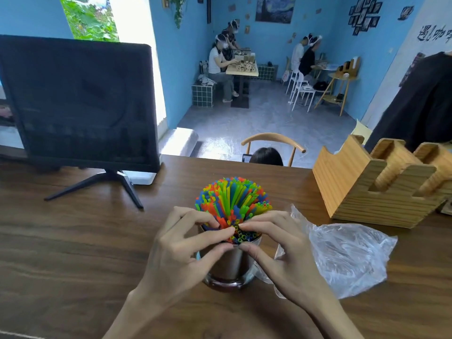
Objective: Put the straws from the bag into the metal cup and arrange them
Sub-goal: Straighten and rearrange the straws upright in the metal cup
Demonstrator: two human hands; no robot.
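Note:
A metal cup [230,263] stands on the brown wooden table [73,241], packed with colourful straws [232,199] that fan outward at the top. My left hand [181,248] curls over the near left of the bundle, thumb at the cup's rim, fingertips pinching the near straw ends. My right hand [281,250] mirrors it from the right, with its fingers on the same straw ends. A crumpled clear plastic bag [347,255] lies flat to the right of the cup, partly under my right hand.
A dark monitor [78,104] on a tripod stand sits at the back left. A wooden holder [362,189] stands at the back right. Beyond the table's far edge are a chair and a person's head [266,156]; other people sit at tables further back.

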